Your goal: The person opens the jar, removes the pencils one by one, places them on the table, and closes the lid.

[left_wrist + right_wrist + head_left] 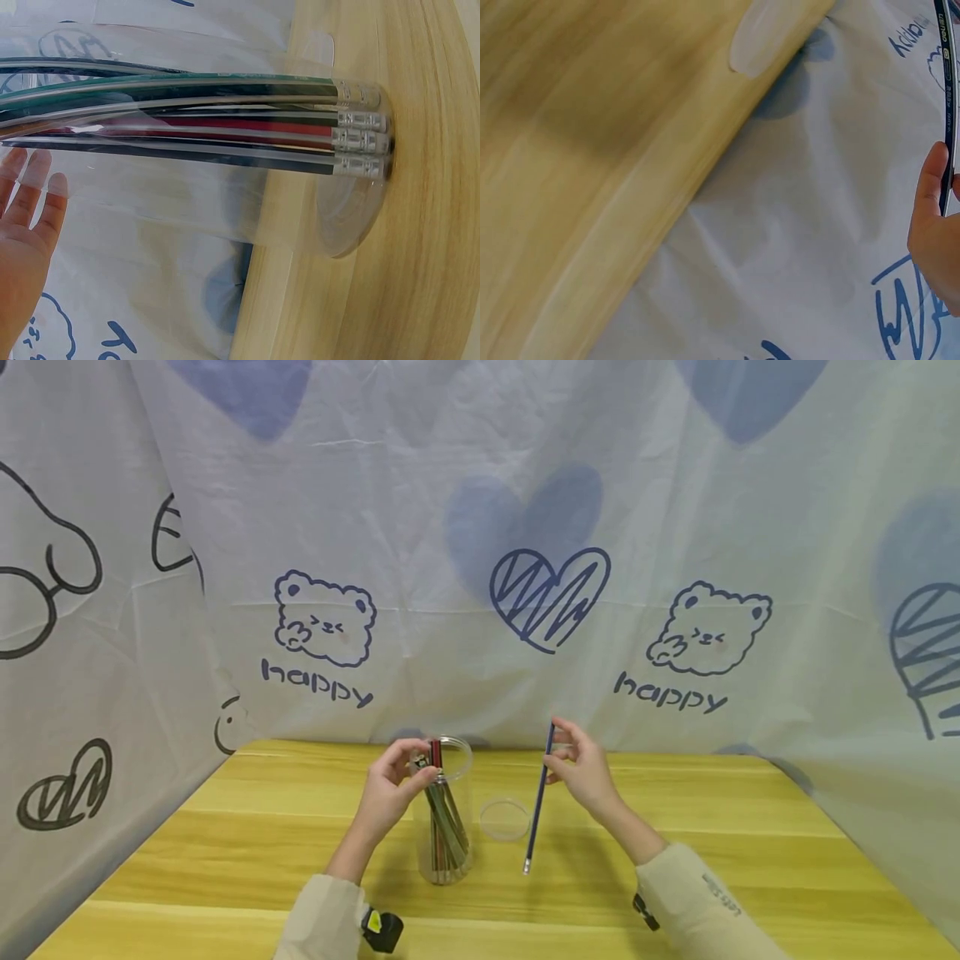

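A tall clear plastic jar (467, 810) stands upright, with several pencils (447, 835) leaning inside it, eraser ends down. Around the jar's mouth, my left hand (393, 781) grips the rim between thumb and fingers. In the left wrist view, the fingers (54, 199) lie along the see-through wall, and the pencils' metal bands and erasers (364, 141) show near the base. To the right of the jar, my right hand (588, 772) pinches a dark blue pencil (537, 806) near its upper end. That pencil hangs slightly tilted, its eraser end lowest. White lettering runs along its barrel (946, 75).
A round clear lid (504, 819) lies flat on the yellow wood-grain table (300, 827), between the jar and the held pencil. Behind the table hangs a pale curtain (435, 652) with blue hearts and bear drawings; another side of it closes in the left.
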The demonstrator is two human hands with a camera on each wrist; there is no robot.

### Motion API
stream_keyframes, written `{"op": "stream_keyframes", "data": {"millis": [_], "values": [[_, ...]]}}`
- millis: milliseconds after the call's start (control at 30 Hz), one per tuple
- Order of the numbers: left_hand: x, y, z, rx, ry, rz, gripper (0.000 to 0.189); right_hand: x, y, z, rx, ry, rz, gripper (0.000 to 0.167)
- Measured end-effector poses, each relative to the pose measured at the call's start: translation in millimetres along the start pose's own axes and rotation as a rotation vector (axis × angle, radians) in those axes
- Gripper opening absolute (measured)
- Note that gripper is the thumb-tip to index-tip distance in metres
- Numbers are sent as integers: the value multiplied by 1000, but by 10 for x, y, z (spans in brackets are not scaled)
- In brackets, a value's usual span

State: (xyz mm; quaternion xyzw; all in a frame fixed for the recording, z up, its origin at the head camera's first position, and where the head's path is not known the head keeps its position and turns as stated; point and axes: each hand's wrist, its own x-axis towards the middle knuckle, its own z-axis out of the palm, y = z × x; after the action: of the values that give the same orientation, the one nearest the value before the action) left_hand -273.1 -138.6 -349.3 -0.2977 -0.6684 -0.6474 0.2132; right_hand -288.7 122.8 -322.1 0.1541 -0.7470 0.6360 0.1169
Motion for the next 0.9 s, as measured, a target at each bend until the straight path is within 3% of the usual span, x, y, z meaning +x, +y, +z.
{"op": "stream_keyframes", "data": {"millis": [667, 900], "values": [[-6, -5, -7, 10, 2, -16, 26, -22, 286, 12, -108, -74, 95, 59], [-11, 86, 11, 1, -4, -35, 26, -41, 354, 46, -140, -102, 130, 60]]}}
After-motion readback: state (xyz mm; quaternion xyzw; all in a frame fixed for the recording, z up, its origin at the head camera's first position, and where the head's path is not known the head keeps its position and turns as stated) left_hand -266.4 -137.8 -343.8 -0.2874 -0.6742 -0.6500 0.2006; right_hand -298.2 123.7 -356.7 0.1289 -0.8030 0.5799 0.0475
